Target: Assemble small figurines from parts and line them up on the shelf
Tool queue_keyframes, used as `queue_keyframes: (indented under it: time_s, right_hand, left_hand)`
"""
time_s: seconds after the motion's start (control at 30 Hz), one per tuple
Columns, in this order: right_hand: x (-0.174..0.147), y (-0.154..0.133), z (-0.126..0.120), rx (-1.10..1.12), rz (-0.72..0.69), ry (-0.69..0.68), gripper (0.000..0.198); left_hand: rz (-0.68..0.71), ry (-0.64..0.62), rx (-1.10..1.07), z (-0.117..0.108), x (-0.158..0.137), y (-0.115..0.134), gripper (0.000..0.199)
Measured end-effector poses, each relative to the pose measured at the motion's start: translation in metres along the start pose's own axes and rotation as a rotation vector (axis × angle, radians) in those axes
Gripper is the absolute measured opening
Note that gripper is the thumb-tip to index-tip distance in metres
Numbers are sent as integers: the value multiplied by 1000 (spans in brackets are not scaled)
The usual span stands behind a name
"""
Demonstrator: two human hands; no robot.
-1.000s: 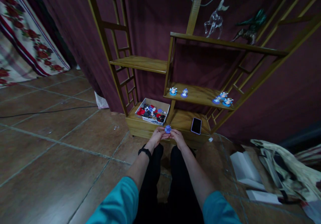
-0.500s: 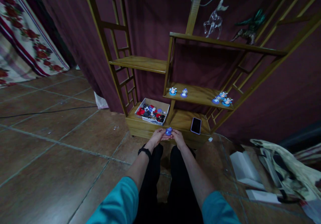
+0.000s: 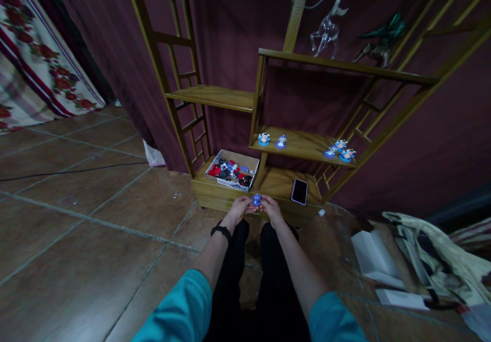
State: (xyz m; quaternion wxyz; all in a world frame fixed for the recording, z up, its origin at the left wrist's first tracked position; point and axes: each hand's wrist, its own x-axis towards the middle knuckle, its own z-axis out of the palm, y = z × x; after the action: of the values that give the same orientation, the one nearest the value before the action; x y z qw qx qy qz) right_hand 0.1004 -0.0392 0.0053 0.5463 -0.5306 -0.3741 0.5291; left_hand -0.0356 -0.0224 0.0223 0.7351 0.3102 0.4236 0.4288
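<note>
A small purple figurine [image 3: 257, 199] is held between my two hands, in front of the low shelf. My left hand [image 3: 240, 208] has its fingers closed on the figurine's left side and under it. From the right, my right hand [image 3: 270, 209] grips it with the fingertips. Just beyond my left hand, a cardboard box [image 3: 251, 184] holds a jumble of red, black, white and purple figurines. On the shelf above stand a blue-based figurine [image 3: 263, 138] and a purple-based figurine [image 3: 281, 141]. Farther right is a group of several figurines [image 3: 340, 150], close together.
A phone [image 3: 299, 191] lies on the bottom board of the wooden shelf unit [image 3: 303, 146]. A clear horse-like ornament [image 3: 326, 32] and a dark green ornament [image 3: 383, 40] stand on the upper shelf. White packaging [image 3: 376, 257] and a pale bag [image 3: 441, 260] lie on the floor at right.
The purple figurine has shifted and turned slightly between my fingers. Both hands stay in nearly the same place, and the shelf things have not moved.
</note>
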Motion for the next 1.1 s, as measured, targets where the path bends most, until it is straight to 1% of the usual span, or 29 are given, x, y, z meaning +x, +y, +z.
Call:
queue_keyframes:
  time_s: [0.17, 0.4, 0.53, 0.67, 0.9, 1.1]
  right_hand:
    - [1, 0, 0, -9, 5, -37, 37]
    - [2, 0, -1, 19, 18, 7, 32]
    - [4, 2, -1, 56, 37, -5, 27]
    - [5, 2, -1, 58, 43, -3, 27]
    - [2, 1, -2, 67, 4, -37, 34]
    - [-2, -1, -2, 52, -7, -83, 38]
  left_hand:
    - [-2, -14, -44, 1, -2, 2, 13]
    - [-10, -47, 46, -1, -1, 2, 15]
    - [19, -46, 99, -2, 1, 1, 11]
    - [22, -48, 119, -2, 3, 0, 7]
    - [-2, -23, 44, -3, 3, 0, 9]
    - [-9, -46, -36, -6, 6, -2, 10]
